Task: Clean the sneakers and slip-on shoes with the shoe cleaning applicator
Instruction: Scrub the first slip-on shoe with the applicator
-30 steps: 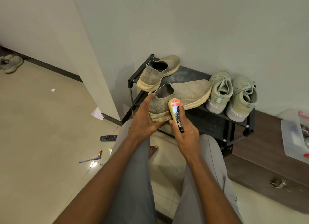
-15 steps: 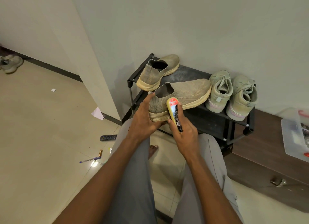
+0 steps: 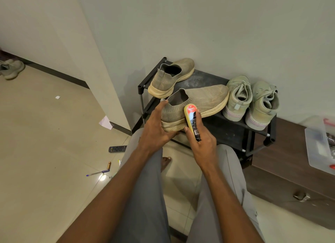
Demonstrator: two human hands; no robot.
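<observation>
A beige knit slip-on shoe (image 3: 204, 99) lies across the front of the black shoe rack (image 3: 203, 79), heel toward me. My left hand (image 3: 155, 128) grips its heel, thumb at the collar. My right hand (image 3: 201, 143) holds a yellow shoe cleaning applicator (image 3: 191, 119) with a red and black label, pressed against the shoe's side near the heel. The second slip-on (image 3: 170, 78) sits behind it at the rack's left. Two pale green lace-up sneakers (image 3: 252, 99) stand at the rack's right end.
A dark wooden cabinet (image 3: 290, 170) stands right of the rack, with a clear plastic box (image 3: 319, 143) on it. A remote (image 3: 117, 149), a pen (image 3: 95, 173), a battery (image 3: 109, 165) and paper scraps lie on the tiled floor. Another shoe (image 3: 10, 68) lies far left.
The applicator and my right hand have slid slightly up along the shoe's side. My left hand keeps its grip on the heel.
</observation>
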